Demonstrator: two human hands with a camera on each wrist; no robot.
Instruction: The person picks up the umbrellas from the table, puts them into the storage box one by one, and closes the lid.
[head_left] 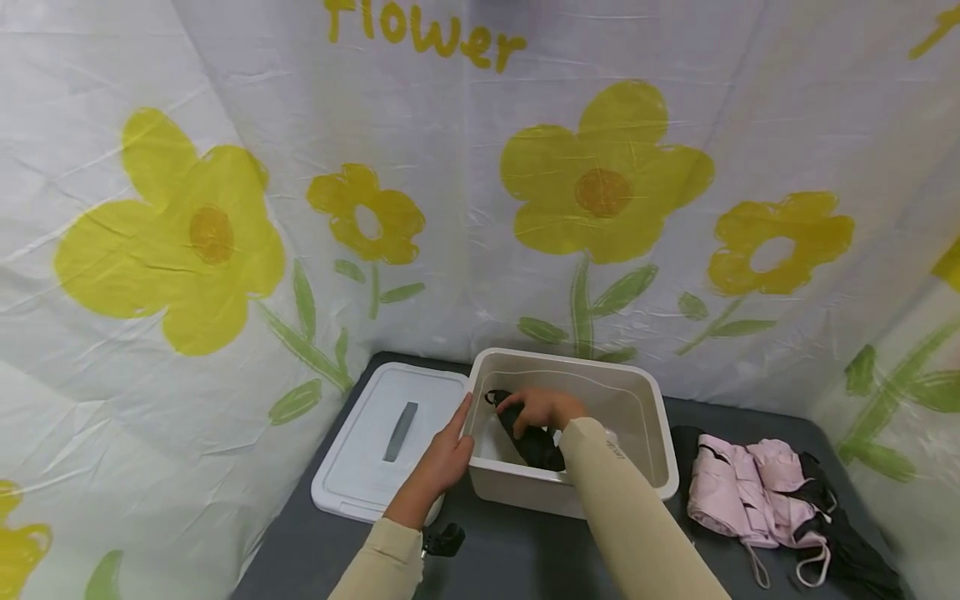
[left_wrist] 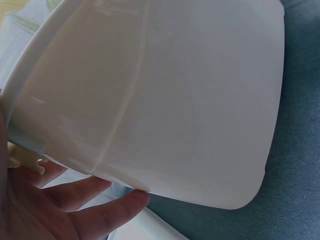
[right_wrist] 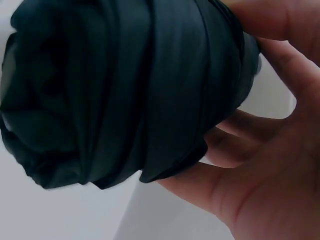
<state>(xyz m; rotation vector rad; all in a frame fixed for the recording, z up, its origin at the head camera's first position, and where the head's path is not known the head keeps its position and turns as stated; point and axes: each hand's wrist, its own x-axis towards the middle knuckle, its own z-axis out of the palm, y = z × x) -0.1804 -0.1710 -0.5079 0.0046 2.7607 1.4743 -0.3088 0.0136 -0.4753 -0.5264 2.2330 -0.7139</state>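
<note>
Your right hand has its grip clamped round the black umbrella, which sits low inside the bin on the bench. Your left hand, fingers straight, presses flat on the bin's left wall. Keep that brace steady, I'd say, so the bin does not slide, and lay the umbrella along the bottom before loosening your fingers. The umbrella is folded, rolled tight in dark pleats, with a loop strap at its far end.
</note>
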